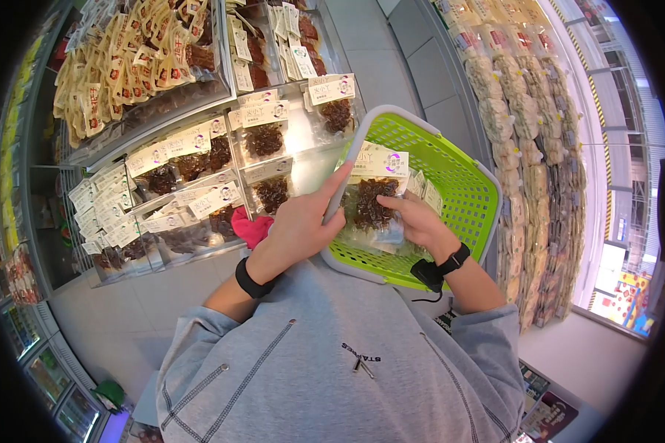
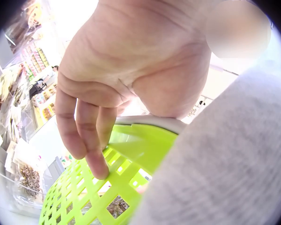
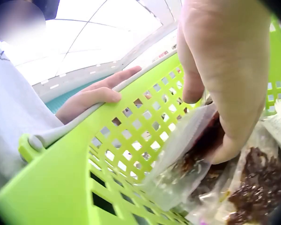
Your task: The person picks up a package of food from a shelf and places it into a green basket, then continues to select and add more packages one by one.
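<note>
My left hand grips the grey rim of a lime-green perforated shopping basket. In the left wrist view its fingers hang down over the outer side of the basket wall. Inside the basket, my right hand pinches a clear packet of dark brown, glossy food with a white printed header card. The right wrist view has the packet tilted, with the thumb and fingers on opposite sides of it. More packets of the dark food lie in the basket below this hand.
A display case with dividers holds similar packets at the left. Bunched beige packages are heaped behind it. Something bright pink sits at the case's near edge. Bagged pale goods line a shelf on the right.
</note>
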A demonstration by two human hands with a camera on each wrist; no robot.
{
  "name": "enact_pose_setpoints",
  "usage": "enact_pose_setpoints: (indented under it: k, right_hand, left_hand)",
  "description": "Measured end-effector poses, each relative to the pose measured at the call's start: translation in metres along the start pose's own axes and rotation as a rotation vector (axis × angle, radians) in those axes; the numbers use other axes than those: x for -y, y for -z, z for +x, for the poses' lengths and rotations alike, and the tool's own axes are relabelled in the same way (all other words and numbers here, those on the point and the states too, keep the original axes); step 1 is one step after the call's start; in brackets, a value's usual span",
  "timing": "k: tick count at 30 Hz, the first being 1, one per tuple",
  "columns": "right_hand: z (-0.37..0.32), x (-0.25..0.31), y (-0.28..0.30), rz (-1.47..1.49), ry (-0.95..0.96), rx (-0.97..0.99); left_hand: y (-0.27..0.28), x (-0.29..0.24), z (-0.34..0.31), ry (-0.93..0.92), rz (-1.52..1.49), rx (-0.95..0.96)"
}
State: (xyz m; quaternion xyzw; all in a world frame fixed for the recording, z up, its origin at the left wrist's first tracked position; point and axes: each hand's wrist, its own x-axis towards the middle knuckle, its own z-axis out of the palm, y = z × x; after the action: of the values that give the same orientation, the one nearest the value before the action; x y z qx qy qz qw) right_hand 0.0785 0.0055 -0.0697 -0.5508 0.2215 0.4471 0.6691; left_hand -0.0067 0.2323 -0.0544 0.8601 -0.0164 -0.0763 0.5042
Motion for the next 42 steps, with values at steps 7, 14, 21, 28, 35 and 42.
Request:
enact_pose_setpoints:
  k: [7,14,21,28,35,42]
  right_hand:
    - [-0.003,0.001,-0.018,-0.144,0.052,-0.082]
    - [-0.050,0.024,-0.003,-0.083,0.325,-0.045]
    - [-0.038,-0.004,-0.036,0.118,0.244,-0.046]
    - [-0.045,-0.009,-0.035,0.062,0.365,-0.041]
    - [-0.067,-0.002,-0.049,0.011,0.428,0.140]
    - [-0.065,-0.025,-0.067,-0.374,0.307,0.190]
  left_hand:
    - [0.006,-0.006,0.001,0.072,0.013,0.094]
    - [-0.002,0.003,0.005,-0.352,0.230,-0.188]
    - [-0.007,0.018,0.007,-0.327,0.014,-0.003]
    - [-0.010,0.019,0.009,-0.323,0.031,-0.012]
    - [0.011,0.001,0.010,-0.207,-0.352,-0.050]
    - [0.038,0.012,0.003,0.049,-1.023,-0.139]
